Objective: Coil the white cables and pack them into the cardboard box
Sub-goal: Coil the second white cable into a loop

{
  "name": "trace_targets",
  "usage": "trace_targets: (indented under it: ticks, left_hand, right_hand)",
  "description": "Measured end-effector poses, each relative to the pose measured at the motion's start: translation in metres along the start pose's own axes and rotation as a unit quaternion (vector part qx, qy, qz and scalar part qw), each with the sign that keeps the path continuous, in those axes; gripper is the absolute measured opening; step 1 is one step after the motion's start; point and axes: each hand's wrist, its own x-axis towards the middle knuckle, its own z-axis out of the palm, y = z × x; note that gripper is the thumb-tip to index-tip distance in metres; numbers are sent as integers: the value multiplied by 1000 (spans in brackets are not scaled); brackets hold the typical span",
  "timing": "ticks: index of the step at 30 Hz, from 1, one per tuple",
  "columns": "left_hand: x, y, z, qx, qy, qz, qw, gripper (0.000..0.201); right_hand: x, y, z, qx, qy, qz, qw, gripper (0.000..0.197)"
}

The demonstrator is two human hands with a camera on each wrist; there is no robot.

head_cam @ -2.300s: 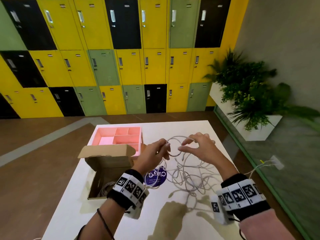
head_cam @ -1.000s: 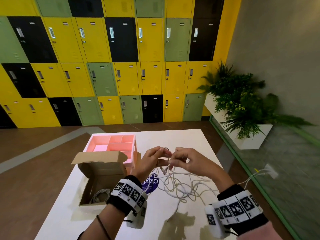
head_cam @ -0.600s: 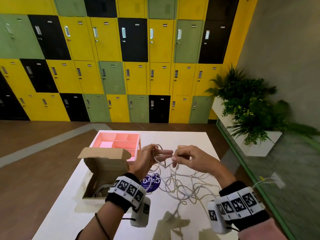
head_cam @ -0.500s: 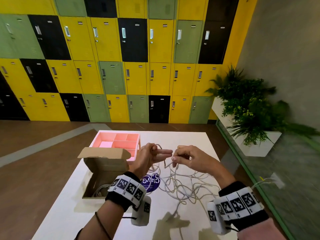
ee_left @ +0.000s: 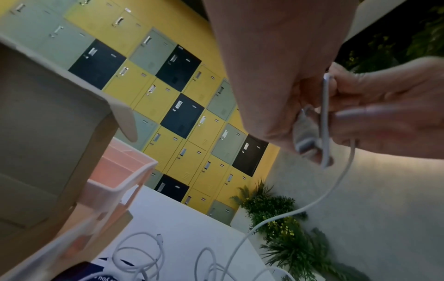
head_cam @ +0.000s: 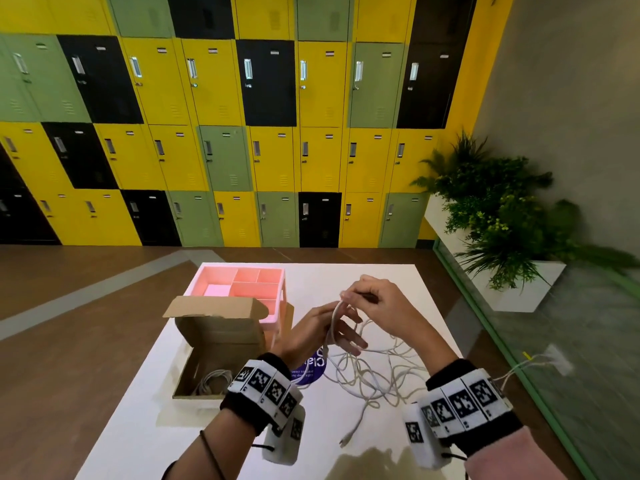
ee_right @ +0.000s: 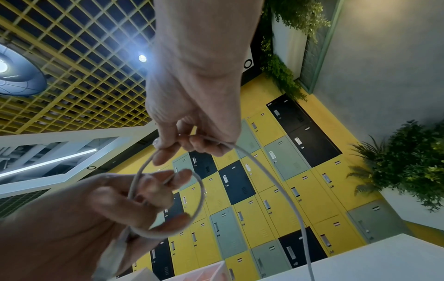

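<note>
A white cable (head_cam: 333, 323) runs between both hands above the table. My left hand (head_cam: 341, 336) holds its plug end, and a loop (ee_right: 200, 197) of it lies round the outstretched fingers (ee_right: 168, 180). My right hand (head_cam: 349, 299), just above and to the right, pinches the same cable (ee_right: 216, 141) between thumb and fingers. The rest of the cables (head_cam: 375, 375) lie tangled on the white table (head_cam: 398, 282) below the hands. The open cardboard box (head_cam: 221, 337) stands to the left with a coiled cable (head_cam: 214, 379) inside.
A pink compartment tray (head_cam: 242, 284) sits behind the box, touching its raised lid. A blue round label (head_cam: 311, 368) lies under my left wrist. A loose plug end (head_cam: 344, 441) rests near the table's front. Planters (head_cam: 502, 237) line the right wall.
My right hand has risen and carried the cable up over my left hand's fingers, making a taller loop. The left hand's fingers have spread. The tangle on the table has shifted slightly.
</note>
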Motion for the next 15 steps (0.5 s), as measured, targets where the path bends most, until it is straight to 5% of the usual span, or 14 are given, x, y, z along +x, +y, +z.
trace_targets:
  ticks: [10, 15]
  left_hand:
    - [-9, 1, -16, -94, -16, 35, 995, 48]
    - [-10, 2, -24, -133, -29, 7, 991, 40]
  right_hand:
    - [12, 7, 13, 39, 112, 26, 993, 16]
    - [8, 12, 18, 37, 102, 36, 993, 24]
